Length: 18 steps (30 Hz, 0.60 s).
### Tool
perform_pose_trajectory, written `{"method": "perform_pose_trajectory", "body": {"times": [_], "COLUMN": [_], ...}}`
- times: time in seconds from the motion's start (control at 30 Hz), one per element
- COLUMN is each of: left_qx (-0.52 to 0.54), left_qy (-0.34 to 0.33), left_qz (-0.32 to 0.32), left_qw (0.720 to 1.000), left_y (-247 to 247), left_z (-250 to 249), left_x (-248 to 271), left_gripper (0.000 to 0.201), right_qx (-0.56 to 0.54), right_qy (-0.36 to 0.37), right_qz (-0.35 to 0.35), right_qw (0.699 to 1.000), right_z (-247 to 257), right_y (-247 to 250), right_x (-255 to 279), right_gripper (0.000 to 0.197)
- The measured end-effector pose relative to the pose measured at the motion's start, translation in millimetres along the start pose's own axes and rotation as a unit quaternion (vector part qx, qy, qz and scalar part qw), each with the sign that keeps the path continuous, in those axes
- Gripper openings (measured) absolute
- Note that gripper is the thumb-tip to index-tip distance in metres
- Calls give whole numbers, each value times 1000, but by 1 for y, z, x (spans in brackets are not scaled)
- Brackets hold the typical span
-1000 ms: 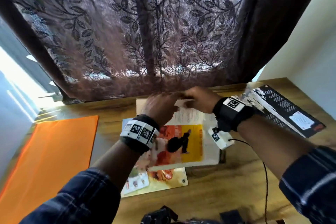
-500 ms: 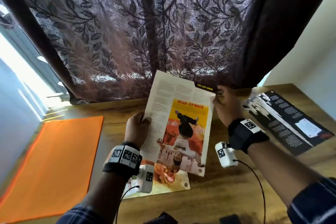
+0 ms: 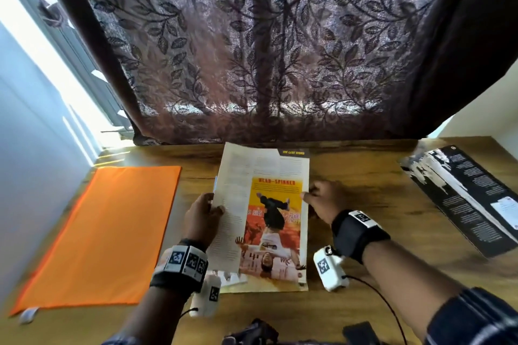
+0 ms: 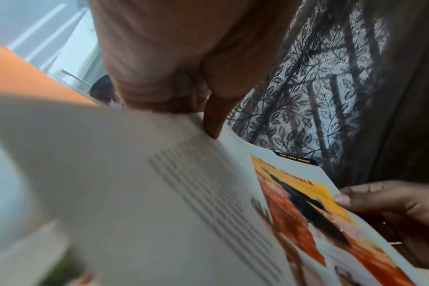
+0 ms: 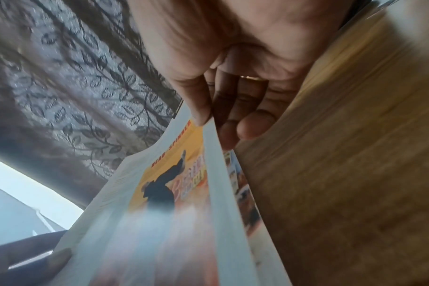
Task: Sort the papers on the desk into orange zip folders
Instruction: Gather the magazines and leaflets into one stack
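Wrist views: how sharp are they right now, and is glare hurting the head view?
Left wrist: near half of the magazine page smears soft; its far header reads. Right wrist: desk streaked with motion blur, page bottom washed out. Head: window blown out at left, page legible.

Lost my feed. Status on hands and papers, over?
Left hand and right hand each pinch a side edge of the magazine page. Orange folder flat, left of it. More papers underneath. Path looks clear.
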State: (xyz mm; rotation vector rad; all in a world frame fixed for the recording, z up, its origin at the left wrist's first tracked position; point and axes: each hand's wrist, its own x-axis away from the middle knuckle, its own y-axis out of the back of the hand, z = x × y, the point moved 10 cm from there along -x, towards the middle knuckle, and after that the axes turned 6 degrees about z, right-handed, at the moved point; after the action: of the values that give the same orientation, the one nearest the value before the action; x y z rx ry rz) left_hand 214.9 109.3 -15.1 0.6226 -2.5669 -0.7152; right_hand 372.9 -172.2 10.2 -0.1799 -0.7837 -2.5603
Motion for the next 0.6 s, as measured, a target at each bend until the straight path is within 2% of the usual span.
{"method": "perform_pose_trajectory", "body": {"times": [0.1, 0.23, 0.37, 0.5, 0.6], "left_qx": [-59, -189, -266, -278, -263], "left_qy": [19, 31, 20, 9, 10], "left_qz": [12, 25, 27, 14, 5], "left_qw": [998, 981, 963, 960, 965], "left_y": [-1, -9, -16, -16, -12], "left_z": [14, 23, 26, 23, 21], "left_x": [8, 12, 18, 19, 17], "left_gripper": [35, 45, 50, 49, 46], "right_qx": [6, 22, 68, 55, 0], "right_qy": [-18, -40, -74, -81, -105], "right_qz": [16, 3, -13, -17, -5], "right_qw": [1000, 999, 995, 995, 994], "right_z": [-9, -21, -40, -35, -27], "right_y": [-24, -39, -44, -49, -53], "right_x": [-10, -21, -33, -33, -25], "right_gripper": [5, 16, 30, 43, 41]}}
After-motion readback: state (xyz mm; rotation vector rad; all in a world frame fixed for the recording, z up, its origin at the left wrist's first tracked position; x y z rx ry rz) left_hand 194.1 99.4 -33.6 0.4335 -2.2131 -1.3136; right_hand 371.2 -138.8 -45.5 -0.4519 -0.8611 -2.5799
